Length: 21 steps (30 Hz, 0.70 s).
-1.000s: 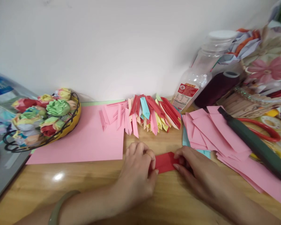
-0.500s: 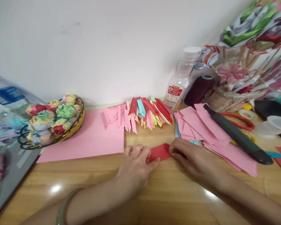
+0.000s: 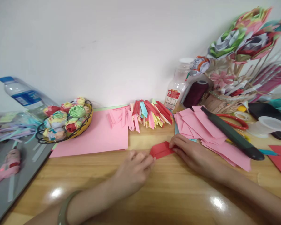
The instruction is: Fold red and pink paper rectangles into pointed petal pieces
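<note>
A folded strip of red paper (image 3: 162, 150) lies on the wooden table between my hands, a crease running along its length. My left hand (image 3: 137, 165) has its fingers closed at the strip's left end. At the right end, my right hand (image 3: 187, 150) pinches the paper between thumb and fingers. Just beyond the strip sits a row of folded paper pieces (image 3: 150, 114) in red, pink, yellow and blue. Several pink paper strips (image 3: 201, 125) are piled near my right hand, and a dark green utility knife (image 3: 234, 134) rests across them.
Left of the hands are a large pink sheet (image 3: 91, 134), a basket of paper flowers (image 3: 90, 123), a water bottle (image 3: 25, 93) and a pink glue gun (image 3: 12, 162) on a grey mat. Rightward stand a clear bottle (image 3: 176, 84), a thread spool (image 3: 195, 95) and red scissors (image 3: 236, 122).
My left hand has shifted slightly left and down to the red paper's end, showing more of the strip. My right hand keeps its pinch. The camera view has shifted a little.
</note>
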Each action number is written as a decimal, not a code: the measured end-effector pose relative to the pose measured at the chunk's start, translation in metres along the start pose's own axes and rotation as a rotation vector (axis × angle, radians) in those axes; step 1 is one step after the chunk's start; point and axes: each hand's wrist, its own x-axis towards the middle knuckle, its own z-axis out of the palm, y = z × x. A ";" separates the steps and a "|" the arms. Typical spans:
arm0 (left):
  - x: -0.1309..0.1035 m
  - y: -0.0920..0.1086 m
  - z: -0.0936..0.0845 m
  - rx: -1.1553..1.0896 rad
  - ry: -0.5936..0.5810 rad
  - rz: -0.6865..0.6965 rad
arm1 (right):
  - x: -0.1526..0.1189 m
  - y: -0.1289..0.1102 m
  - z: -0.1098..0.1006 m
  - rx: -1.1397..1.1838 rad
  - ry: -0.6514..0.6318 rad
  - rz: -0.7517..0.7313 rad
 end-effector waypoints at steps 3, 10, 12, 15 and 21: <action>0.001 -0.003 0.002 -0.008 0.017 0.023 | -0.005 0.005 -0.003 -0.098 0.031 -0.128; 0.010 -0.020 0.001 0.044 -0.079 -0.116 | -0.013 -0.017 -0.010 -0.133 -0.040 -0.331; 0.018 -0.021 -0.002 -0.021 -0.148 -0.220 | -0.015 -0.031 -0.008 -0.082 -0.087 -0.342; 0.031 -0.019 -0.002 -0.167 -0.202 -0.297 | -0.017 -0.042 -0.003 0.052 -0.195 -0.438; 0.049 -0.023 0.012 -0.405 -0.185 -0.250 | -0.013 -0.016 0.001 0.054 0.122 -0.221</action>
